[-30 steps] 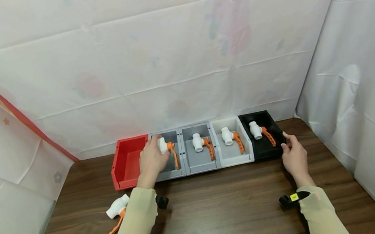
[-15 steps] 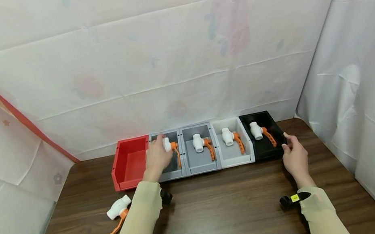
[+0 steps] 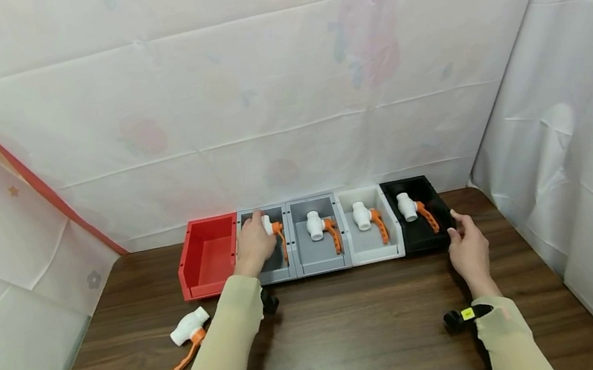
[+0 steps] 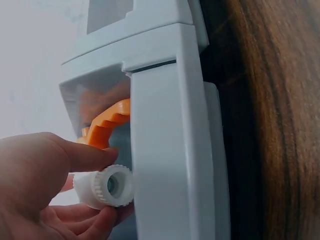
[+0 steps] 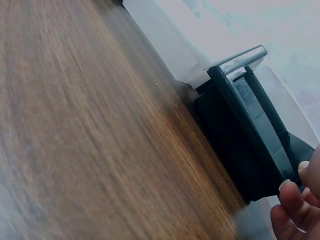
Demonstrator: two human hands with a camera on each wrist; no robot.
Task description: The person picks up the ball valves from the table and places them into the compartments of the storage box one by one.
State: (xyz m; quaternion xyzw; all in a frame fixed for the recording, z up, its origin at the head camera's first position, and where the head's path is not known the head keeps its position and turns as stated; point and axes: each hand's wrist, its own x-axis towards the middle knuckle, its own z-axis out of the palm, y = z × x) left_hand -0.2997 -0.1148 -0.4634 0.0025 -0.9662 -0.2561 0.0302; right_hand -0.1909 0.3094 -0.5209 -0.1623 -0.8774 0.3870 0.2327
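My left hand (image 3: 255, 243) holds a white ball valve (image 3: 278, 230) with an orange lever inside the left grey bin (image 3: 278, 274). In the left wrist view, thumb and fingers pinch the valve's white body (image 4: 89, 191) low behind the bin's front wall, its round opening facing the camera and the orange lever (image 4: 106, 124) pointing up in that view. At the far right end of the row, my right hand (image 3: 469, 251) grips the front side corner of the black bin (image 3: 410, 243). The right wrist view has thumb and fingertips at that bin's edge (image 5: 260, 125).
Similar valves lie in the second grey bin (image 3: 321, 264), the white bin (image 3: 375, 252) and the black bin. A red bin (image 3: 209, 260) with nothing in it ends the row at left. Another valve (image 3: 188, 328) lies on the wooden table (image 3: 377, 327) beside my left forearm.
My left hand has moved slightly right and deeper into the left grey bin, lowering the valve with it. My right hand stays at the black bin.
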